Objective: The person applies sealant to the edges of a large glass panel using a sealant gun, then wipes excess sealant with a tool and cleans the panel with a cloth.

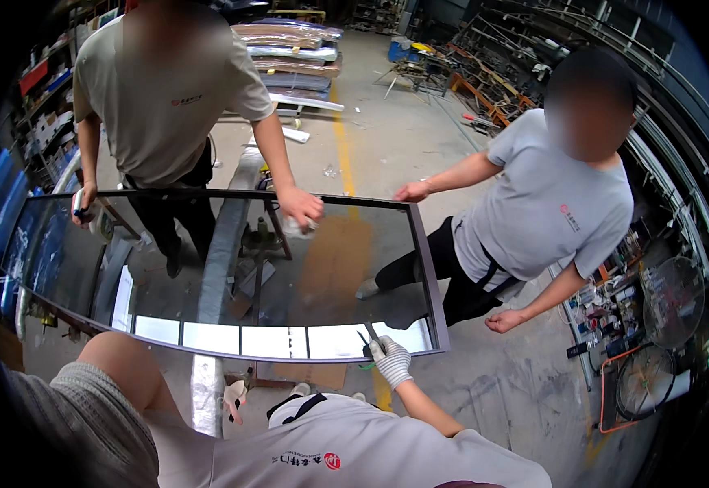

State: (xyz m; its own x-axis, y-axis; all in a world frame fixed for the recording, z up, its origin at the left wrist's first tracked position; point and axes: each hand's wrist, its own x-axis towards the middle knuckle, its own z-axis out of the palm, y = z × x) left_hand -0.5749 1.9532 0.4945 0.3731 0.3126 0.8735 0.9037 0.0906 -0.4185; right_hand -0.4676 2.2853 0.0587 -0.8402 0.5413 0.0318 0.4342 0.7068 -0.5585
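Note:
My right hand (391, 360), in a white striped knit glove, is closed on a small dark hand tool with two spread prongs (368, 332). The prongs reach over the near right edge of a large dark-framed glass panel (155, 285). A bit of green shows under my fingers; whether it belongs to the tool I cannot tell. My left arm is bent up, elbow (118, 354) beside the panel's near edge. Only a grey ribbed knit cuff (86, 411) shows at its wrist, close to the camera; my left fingers are hidden.
Across the panel, one person presses crumpled white material (299, 228) on the glass and holds a small object (84, 213). Another person's hand (415, 192) is near its far right corner. A wrapped beam (208, 394) runs underneath. Stacked wrapped panels (289, 61) stand behind; cluttered racks line the right.

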